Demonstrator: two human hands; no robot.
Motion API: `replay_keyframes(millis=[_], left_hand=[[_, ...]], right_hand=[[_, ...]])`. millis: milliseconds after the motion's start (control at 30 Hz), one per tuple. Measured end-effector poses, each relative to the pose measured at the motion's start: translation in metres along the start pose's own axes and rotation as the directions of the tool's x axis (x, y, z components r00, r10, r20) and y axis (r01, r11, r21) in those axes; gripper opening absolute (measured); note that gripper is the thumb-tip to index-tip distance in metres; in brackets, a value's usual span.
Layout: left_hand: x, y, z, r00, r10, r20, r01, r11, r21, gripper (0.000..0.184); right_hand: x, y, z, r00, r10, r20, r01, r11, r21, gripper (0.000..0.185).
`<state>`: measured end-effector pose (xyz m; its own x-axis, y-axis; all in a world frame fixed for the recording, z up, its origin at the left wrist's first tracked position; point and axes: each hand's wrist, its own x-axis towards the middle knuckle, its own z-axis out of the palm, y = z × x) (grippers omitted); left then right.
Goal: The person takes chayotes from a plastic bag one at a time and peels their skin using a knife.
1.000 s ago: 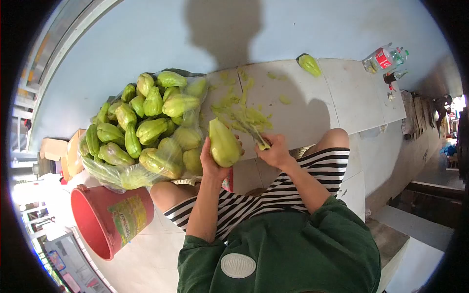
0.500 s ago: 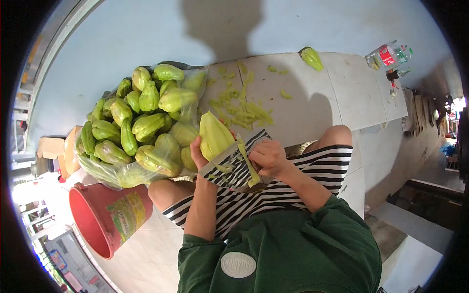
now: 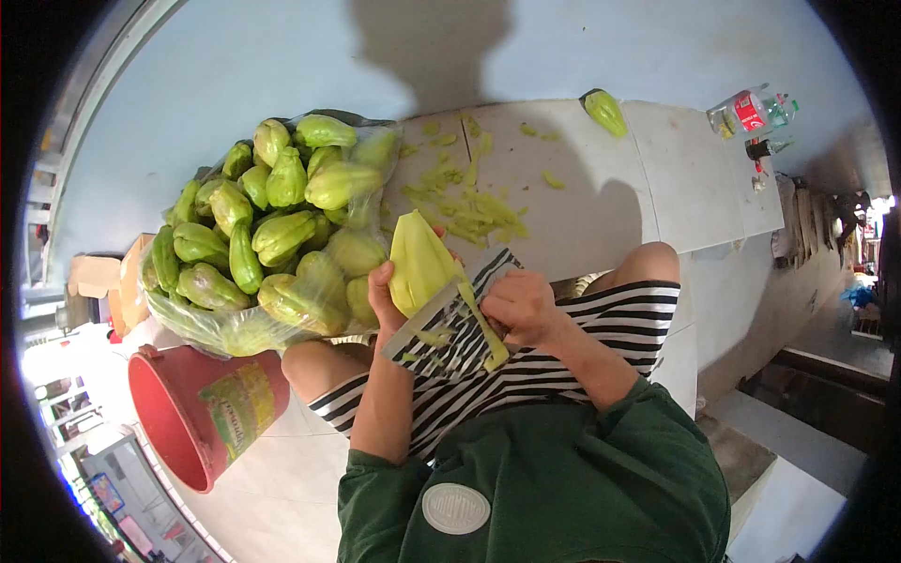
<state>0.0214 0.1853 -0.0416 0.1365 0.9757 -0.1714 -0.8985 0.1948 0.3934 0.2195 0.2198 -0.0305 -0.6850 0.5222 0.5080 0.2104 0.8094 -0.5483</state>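
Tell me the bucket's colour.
The bucket is red, its label green and yellow, clearest in the head view.

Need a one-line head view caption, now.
Left hand holds a chayote, right hand a broad, shiny blade, beside a bag of chayotes and scattered peelings.

your knife blade (image 3: 435, 330) is glossy metal; the bag (image 3: 221, 330) looks clear plastic, the bucket (image 3: 169, 413) smooth red plastic.
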Motion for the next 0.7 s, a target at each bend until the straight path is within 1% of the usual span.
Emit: replay_keyframes(millis=[67, 100, 133, 167, 200, 267, 333, 367, 433, 467, 500, 567, 600, 633, 700], left_hand=[[-0.002, -0.006, -0.004, 0.99, 0.023, -0.138, -0.025, 1.0, -0.014, 0.079], [-0.002, -0.008, -0.002, 0.991, 0.019, -0.134, -0.021, 1.0, -0.016, 0.079], [-0.001, -0.008, 0.002, 0.99, 0.05, -0.134, -0.055, 0.998, -0.038, 0.08], [0.0, -0.007, 0.005, 0.987, 0.083, -0.135, -0.091, 0.994, -0.059, 0.081], [0.002, -0.003, 0.002, 0.999, 0.035, -0.014, -0.036, 0.997, -0.072, 0.08], [0.002, -0.004, -0.002, 1.0, 0.02, -0.02, -0.022, 0.998, -0.064, 0.08], [-0.002, -0.002, -0.005, 1.0, -0.021, -0.021, 0.021, 1.0, -0.02, 0.079], [-0.005, -0.004, -0.004, 0.999, -0.028, -0.027, 0.028, 0.999, -0.018, 0.079], [-0.003, -0.008, 0.002, 0.994, 0.011, -0.112, -0.02, 0.997, -0.076, 0.078], [-0.002, -0.006, 0.003, 0.995, 0.014, -0.099, -0.02, 0.998, -0.053, 0.077], [-0.001, -0.006, 0.004, 0.996, 0.019, -0.09, -0.024, 0.998, -0.054, 0.077], [-0.003, -0.007, 0.002, 0.997, 0.022, -0.073, -0.024, 0.999, -0.021, 0.078], [-0.003, -0.007, 0.001, 0.997, 0.026, -0.077, -0.028, 0.999, -0.023, 0.078], [-0.004, -0.007, 0.0, 0.999, 0.011, -0.052, -0.012, 1.0, -0.02, 0.078], [-0.007, -0.007, 0.001, 1.0, -0.031, 0.006, 0.031, 0.999, -0.01, 0.077]], right_hand=[[-0.006, 0.012, 0.003, 0.999, 0.029, 0.023, -0.029, 0.999, -0.019, 0.027], [-0.005, 0.021, 0.005, 0.995, 0.102, 0.003, -0.101, 0.992, -0.074, 0.027], [-0.006, 0.028, 0.006, 0.986, 0.168, -0.023, -0.17, 0.977, -0.129, 0.027], [-0.01, 0.029, 0.005, 0.986, 0.164, -0.027, -0.166, 0.977, -0.136, 0.027], [-0.007, 0.02, 0.001, 0.991, 0.132, -0.019, -0.133, 0.984, -0.12, 0.026], [-0.001, 0.011, -0.005, 0.995, 0.097, -0.007, -0.097, 0.99, -0.101, 0.025], [0.0, 0.004, -0.005, 1.0, 0.02, 0.005, -0.019, 1.0, -0.013, 0.022], [-0.006, 0.012, 0.002, 1.0, 0.027, 0.003, -0.027, 1.0, -0.008, 0.022], [-0.012, 0.038, 0.012, 0.967, 0.245, -0.067, -0.246, 0.969, -0.019, 0.021], [-0.015, 0.039, 0.012, 0.952, 0.302, -0.049, -0.303, 0.953, -0.017, 0.021], [-0.013, 0.034, 0.01, 0.954, 0.295, -0.052, -0.296, 0.955, -0.024, 0.021], [-0.006, 0.017, 0.002, 0.987, 0.158, -0.002, -0.158, 0.984, -0.085, 0.02], [-0.001, 0.01, -0.005, 0.992, 0.127, 0.025, -0.126, 0.991, -0.044, 0.02], [-0.001, 0.013, -0.002, 0.991, 0.131, 0.028, -0.13, 0.991, -0.037, 0.02], [-0.002, 0.024, 0.006, 0.969, 0.24, -0.055, -0.241, 0.971, -0.011, 0.022]])
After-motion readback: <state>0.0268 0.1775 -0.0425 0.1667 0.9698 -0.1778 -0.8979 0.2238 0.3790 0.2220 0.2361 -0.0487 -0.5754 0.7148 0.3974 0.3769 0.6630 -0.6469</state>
